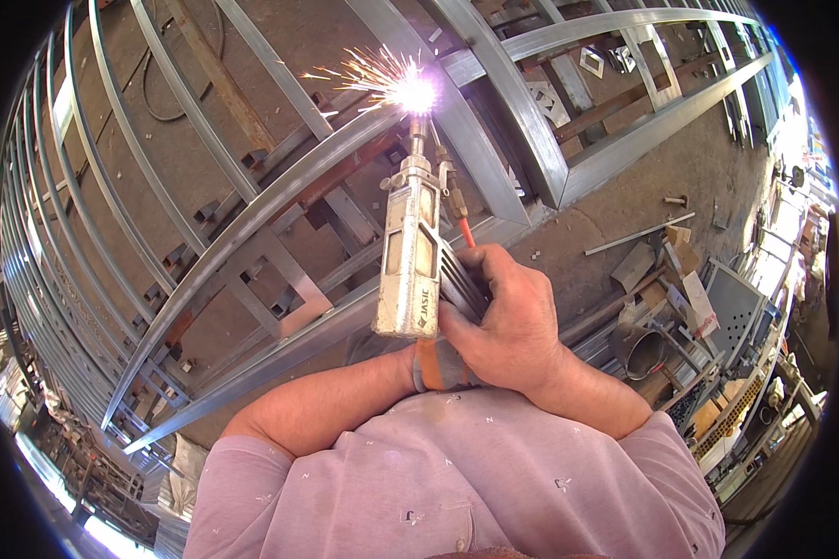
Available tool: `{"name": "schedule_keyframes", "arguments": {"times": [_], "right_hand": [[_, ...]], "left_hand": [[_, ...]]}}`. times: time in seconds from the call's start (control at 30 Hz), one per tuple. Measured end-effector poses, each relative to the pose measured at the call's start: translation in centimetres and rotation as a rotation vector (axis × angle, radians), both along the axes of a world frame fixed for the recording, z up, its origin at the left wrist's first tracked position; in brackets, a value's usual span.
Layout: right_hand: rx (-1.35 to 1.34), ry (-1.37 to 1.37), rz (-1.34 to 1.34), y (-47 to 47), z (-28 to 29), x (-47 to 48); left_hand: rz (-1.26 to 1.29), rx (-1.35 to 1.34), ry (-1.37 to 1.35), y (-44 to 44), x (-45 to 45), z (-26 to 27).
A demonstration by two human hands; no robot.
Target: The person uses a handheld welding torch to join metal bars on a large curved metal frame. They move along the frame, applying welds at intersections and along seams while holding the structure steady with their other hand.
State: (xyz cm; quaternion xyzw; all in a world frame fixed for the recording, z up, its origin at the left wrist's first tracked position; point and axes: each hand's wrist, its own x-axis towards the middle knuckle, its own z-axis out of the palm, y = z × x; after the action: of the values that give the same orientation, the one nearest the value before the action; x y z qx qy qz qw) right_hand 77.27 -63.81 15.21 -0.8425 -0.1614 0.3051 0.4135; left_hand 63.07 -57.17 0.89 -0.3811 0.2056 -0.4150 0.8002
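Note:
My right hand [513, 314] grips the ribbed handle of a Jasic handheld welding gun [409, 251], apparently a laser type with a wire feed beside its nozzle. An orange hose [467, 232] runs down from that feed. White-violet glare [414, 96] hides the nozzle tip, and sparks fly up and left. The glare sits where a curved metal tube [248, 213] meets a wide straight bar [479, 150] of a metal frame. My left hand [454, 370], in a grey and orange glove, is mostly hidden behind the gun and right hand; its grip cannot be made out.
Long parallel tubes [127, 133] of the frame spread across the left. Rusty supports [227, 80] lie beneath. On the floor at right are a thin metal strip [639, 233], offcuts, a bucket [639, 349] and a perforated grey panel [734, 307].

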Motion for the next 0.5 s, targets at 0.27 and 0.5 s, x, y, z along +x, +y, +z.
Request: {"name": "schedule_keyframes", "arguments": {"times": [0.27,0.5], "right_hand": [[-0.002,-0.028,-0.001,-0.28,0.07,-0.23],[-0.018,0.026,-0.013,-0.57,0.22,-0.34]], "left_hand": [[-0.006,-0.037,0.025,-0.13,-0.06,0.2],[-0.003,-0.069,0.04,-0.27,-0.11,0.38]]}}
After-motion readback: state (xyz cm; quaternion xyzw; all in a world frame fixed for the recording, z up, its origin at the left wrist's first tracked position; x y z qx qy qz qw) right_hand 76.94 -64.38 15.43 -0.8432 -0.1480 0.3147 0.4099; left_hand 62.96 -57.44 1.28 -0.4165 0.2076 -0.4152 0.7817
